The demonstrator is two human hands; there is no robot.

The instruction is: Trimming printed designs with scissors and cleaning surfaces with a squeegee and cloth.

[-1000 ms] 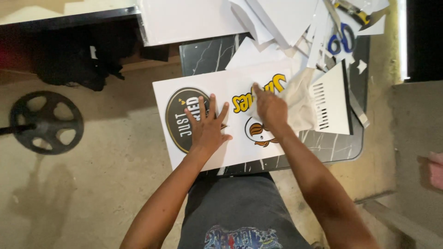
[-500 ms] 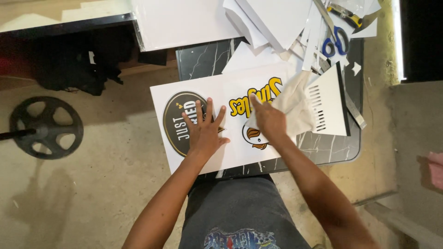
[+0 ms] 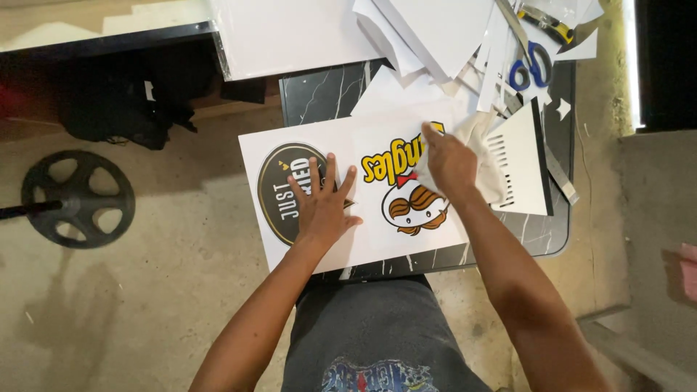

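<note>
Work in the head view, as we judge it, is the rubbing down of printed stickers on a white board (image 3: 367, 239), which lies on a black table (image 3: 327, 91) with its near edge over the table's rim, just in front of the body. The left hand (image 3: 323, 203) lies flat on the board; its fingers (image 3: 314, 178) are spread apart and straight, they grip nothing, and they cover the right side of a round dark sticker (image 3: 279, 192). The right hand (image 3: 449, 163) is closed on a white cloth (image 3: 485, 156): the fingers are together and bent around it, and the cloth comes out under the palm to the right. This hand presses on the far end of yellow lettering (image 3: 388, 165), above a cartoon face (image 3: 414, 207) with brown hair and moustache. So the board is under both hands, and the face sticker lies between them, touching neither, just below the right fingertips. We think the next stroke asks for firm, even pressure with the cloth from the middle of the print to its edges, while the left hand keeps the board from sliding. We cannot tell if bubbles or loose corners remain. Beside the cloth lies a white slotted piece (image 3: 524, 170); farther away are paper scraps (image 3: 435, 29), blue scissors (image 3: 534, 65) and a yellow cutter (image 3: 548, 25). On the floor at the left lies a dark wheel (image 3: 76, 197).
</note>
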